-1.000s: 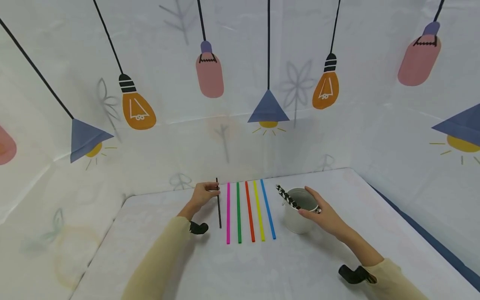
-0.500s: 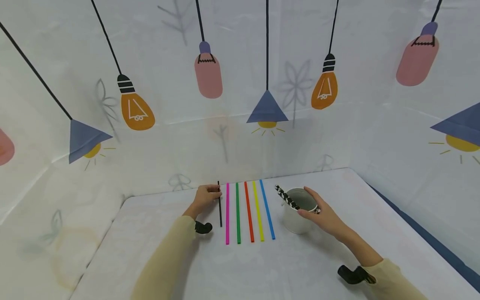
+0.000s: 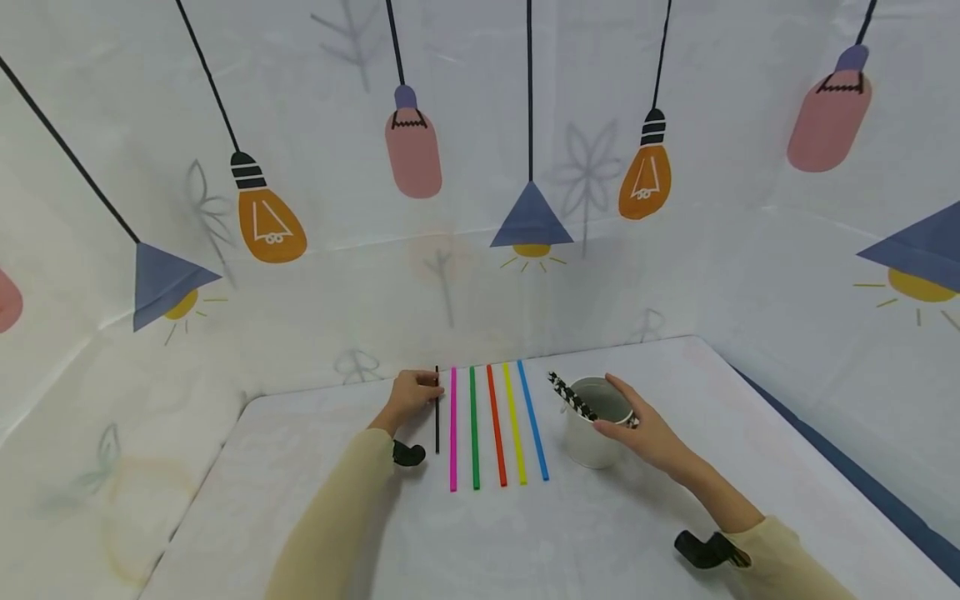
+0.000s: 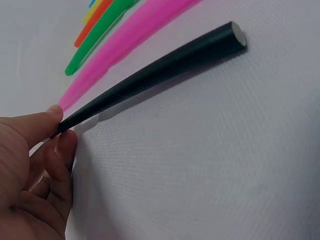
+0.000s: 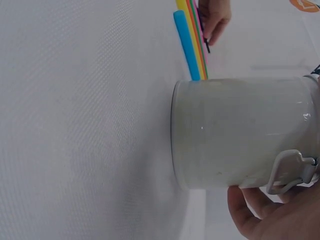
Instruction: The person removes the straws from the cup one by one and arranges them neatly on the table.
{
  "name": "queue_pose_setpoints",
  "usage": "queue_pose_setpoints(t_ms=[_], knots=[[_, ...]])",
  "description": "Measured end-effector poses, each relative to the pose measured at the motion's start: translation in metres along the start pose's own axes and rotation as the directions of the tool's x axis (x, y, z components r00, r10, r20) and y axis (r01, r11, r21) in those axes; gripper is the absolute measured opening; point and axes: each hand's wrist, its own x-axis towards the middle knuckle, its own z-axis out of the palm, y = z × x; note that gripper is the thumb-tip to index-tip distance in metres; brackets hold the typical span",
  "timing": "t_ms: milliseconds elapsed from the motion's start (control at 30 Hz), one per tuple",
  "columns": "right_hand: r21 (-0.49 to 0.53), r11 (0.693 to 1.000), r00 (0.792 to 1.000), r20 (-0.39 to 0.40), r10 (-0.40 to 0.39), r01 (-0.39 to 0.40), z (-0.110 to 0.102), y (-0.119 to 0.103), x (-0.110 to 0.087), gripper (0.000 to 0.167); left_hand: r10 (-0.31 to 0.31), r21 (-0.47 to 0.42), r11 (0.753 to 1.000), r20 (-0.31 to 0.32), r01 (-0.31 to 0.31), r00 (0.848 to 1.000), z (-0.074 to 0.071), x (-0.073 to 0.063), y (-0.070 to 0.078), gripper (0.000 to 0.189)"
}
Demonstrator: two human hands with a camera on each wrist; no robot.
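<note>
My left hand (image 3: 411,395) pinches the far end of a thin black stick (image 4: 150,75) between thumb and fingers. The stick's near end is round and pale, and it lies along the white surface. Right beside it runs a pink stick (image 3: 453,429). Green (image 3: 474,429), red (image 3: 497,425), yellow (image 3: 515,423) and blue sticks (image 3: 533,421) follow in a row to the right. My right hand (image 3: 652,429) grips the rim of a white bucket (image 5: 245,132), thumb near, fingers on the far right side. A black-and-white patterned strip (image 3: 572,396) crosses the bucket's rim, partly hidden by the thumb.
The white-covered table (image 3: 480,542) meets a white wall (image 3: 465,283) printed with lamps, close behind the sticks' far ends. A hinged metal loop (image 5: 287,170) sticks out from the bucket's side. Black devices show at both cuffs.
My left hand has shifted slightly right and turned the black stick, which now lies more nearly parallel to the pink one. My right hand and the bucket hold still.
</note>
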Motion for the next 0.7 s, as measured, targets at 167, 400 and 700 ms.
queue_pose_setpoints(t_ms=[167, 400, 700], knots=[[0.002, 1.0, 1.0, -0.004, -0.009, 0.009, 0.0008, 0.0015, -0.0003, 0.083, -0.012, 0.005, 1.0, -0.001, 0.012, 1.0, 0.0026, 0.0005, 0.0014, 0.036], [0.01, 0.999, 1.0, 0.002, -0.031, 0.031, 0.0007, 0.001, -0.0008, 0.083, -0.006, 0.054, 0.999, -0.008, 0.006, 1.0, 0.0039, 0.0025, 0.0004, 0.033], [0.003, 1.0, 1.0, 0.0, -0.023, 0.023, 0.0011, 0.0011, 0.0002, 0.082, -0.016, 0.092, 0.996, -0.002, 0.016, 1.0, 0.004, 0.0072, 0.0011, 0.034]])
